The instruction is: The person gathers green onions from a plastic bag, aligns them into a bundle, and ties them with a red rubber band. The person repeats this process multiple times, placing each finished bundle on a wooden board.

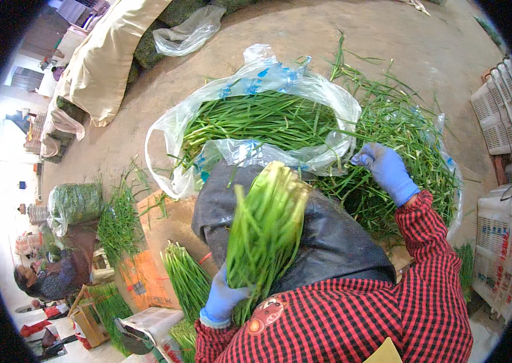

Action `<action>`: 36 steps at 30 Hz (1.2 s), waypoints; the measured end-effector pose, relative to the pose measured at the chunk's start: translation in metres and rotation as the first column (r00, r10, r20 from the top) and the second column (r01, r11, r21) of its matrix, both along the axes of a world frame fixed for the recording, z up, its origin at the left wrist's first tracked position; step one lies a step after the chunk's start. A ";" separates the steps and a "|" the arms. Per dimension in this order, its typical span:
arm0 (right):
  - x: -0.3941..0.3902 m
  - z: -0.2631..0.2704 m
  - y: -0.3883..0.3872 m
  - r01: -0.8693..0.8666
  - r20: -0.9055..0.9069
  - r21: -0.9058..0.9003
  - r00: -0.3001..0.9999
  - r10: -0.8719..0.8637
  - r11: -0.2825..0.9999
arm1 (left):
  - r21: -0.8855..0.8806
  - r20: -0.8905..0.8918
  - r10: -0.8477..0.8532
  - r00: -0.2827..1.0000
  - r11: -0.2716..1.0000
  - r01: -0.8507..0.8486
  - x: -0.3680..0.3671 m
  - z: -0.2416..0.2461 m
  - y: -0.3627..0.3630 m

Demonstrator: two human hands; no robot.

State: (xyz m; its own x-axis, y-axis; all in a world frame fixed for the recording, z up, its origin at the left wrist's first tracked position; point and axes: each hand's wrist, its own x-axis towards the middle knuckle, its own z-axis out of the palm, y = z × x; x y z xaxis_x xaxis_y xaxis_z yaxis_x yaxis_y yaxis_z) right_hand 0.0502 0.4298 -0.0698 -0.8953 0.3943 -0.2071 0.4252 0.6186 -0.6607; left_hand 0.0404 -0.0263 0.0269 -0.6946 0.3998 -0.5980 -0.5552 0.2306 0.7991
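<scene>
My left hand (226, 295), in a blue glove, grips the leafy lower part of a large bunch of long green stalks (267, 218), like garlic chives, its pale cut ends pointing away from me. The bunch lies over the dark apron (333, 236) on my lap. My right hand (385, 168), gloved too, is over the heap of loose green leaves (410, 145) at the right, fingers curled; whether something thin is between them cannot be told. Beyond my knees an open clear plastic bag (256, 84) with blue print holds many more stalks (265, 118).
A tied bunch (185, 277) rests at my left by an orange cardboard sheet (147, 281). White plastic crates (503, 109) stand at the right. A wrapped green bale (76, 202) and another person (51, 277) are at the left.
</scene>
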 end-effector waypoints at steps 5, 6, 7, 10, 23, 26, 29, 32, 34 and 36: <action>-0.006 0.031 -0.055 -0.076 -0.178 0.058 0.980 0.086 0.995 | 0.076 0.274 0.025 0.961 0.996 -0.047 0.000 -0.027 -0.027; -0.008 0.040 -0.063 -0.109 -0.178 0.032 0.978 0.112 0.994 | 0.081 0.262 0.010 0.965 0.996 -0.032 0.000 -0.033 -0.032; -0.011 0.048 -0.070 -0.144 -0.184 0.007 0.972 0.143 0.990 | 0.022 0.263 0.008 0.965 1.000 -0.014 0.001 -0.040 -0.037; -0.022 0.065 -0.090 -0.225 -0.349 -0.141 0.923 0.164 0.964 | 0.056 0.325 -0.006 0.946 0.998 -0.013 0.002 -0.049 -0.048; -0.062 0.078 -0.094 0.002 -0.351 0.008 0.936 0.001 1.000 | 0.023 -0.065 -0.087 0.994 0.996 0.089 0.011 -0.067 -0.040; -0.034 0.096 -0.125 -0.281 -0.398 -0.199 0.898 0.185 0.939 | -0.024 -0.174 -0.130 0.976 0.991 0.128 0.010 -0.058 -0.026; -0.023 0.087 -0.148 -0.470 -0.202 -0.108 0.873 0.444 0.876 | 0.004 0.057 -0.053 0.997 0.999 0.053 0.009 -0.038 -0.018; -0.021 0.065 -0.147 -0.401 -0.219 -0.347 0.913 0.343 0.847 | 0.026 0.039 -0.057 0.998 0.998 0.056 0.009 -0.027 -0.010; -0.020 0.057 -0.139 -0.397 -0.180 -0.431 0.918 0.354 0.810 | 0.094 0.106 -0.022 0.994 0.995 0.012 0.009 -0.024 -0.006; -0.020 0.059 -0.128 -0.402 -0.134 -0.053 0.910 0.392 0.914 | 0.084 0.144 -0.010 0.990 0.996 -0.002 0.008 -0.024 -0.003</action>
